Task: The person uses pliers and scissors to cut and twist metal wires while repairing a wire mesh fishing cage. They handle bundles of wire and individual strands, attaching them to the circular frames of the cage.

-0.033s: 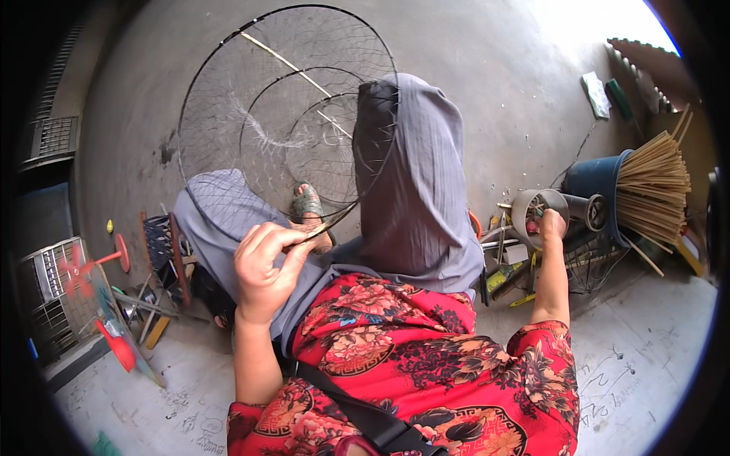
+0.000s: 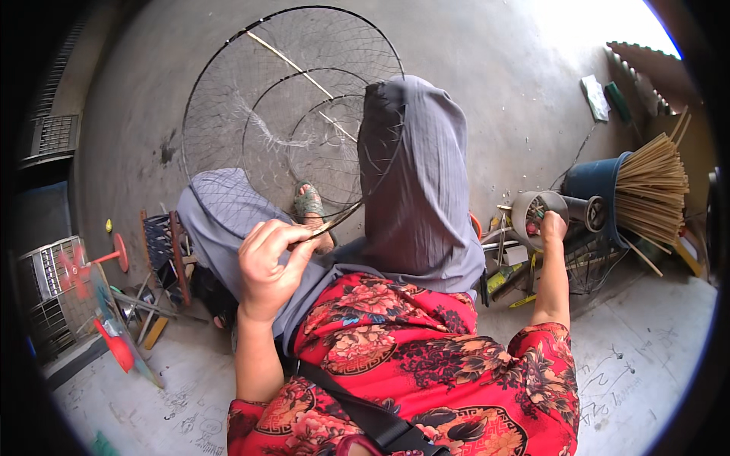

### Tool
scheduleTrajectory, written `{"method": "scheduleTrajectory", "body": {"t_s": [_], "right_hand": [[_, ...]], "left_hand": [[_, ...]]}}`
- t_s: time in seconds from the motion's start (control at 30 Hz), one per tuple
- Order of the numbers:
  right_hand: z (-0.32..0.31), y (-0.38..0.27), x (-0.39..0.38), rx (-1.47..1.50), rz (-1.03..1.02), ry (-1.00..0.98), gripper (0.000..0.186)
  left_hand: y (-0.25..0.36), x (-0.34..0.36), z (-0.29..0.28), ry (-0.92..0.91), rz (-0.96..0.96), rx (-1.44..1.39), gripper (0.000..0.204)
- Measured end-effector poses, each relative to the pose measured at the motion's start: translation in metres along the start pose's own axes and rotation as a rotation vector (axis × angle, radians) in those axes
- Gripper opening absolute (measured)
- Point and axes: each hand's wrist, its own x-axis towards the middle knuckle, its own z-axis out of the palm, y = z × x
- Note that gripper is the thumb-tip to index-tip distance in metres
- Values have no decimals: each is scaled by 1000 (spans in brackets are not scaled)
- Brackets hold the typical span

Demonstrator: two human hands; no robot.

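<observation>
Here, pinches the black hooped net [image 2: 290, 140] by its lower rim with the left hand [image 2: 268, 264], before the grey-clad knees [image 2: 417, 144]; holds the right hand [image 2: 554, 228] inside the round container [image 2: 520, 219], cannot tell whether gripping anything.

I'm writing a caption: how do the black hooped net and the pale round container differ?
The net looks larger than the container. The net is see-through mesh; the container is solid-walled. The left hand pinches the net's rim; the right hand is at the container's mouth. Both have round rims.
</observation>
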Motion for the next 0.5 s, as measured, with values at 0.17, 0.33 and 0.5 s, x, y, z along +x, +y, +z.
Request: {"method": "scheduleTrajectory", "body": {"t_s": [0.17, 0.33, 0.5], "right_hand": [[1, -48, -9, 94, -82, 53, 27], [-57, -53, -39, 329, -31, 421, 28], [-212, -176, -133, 1103, -323, 271, 24]], "left_hand": [[12, 6, -2, 11, 86, 94, 19], [12, 11, -3, 40, 198, 97, 21], [17, 23, 4, 92, 278, 107, 22]]}}
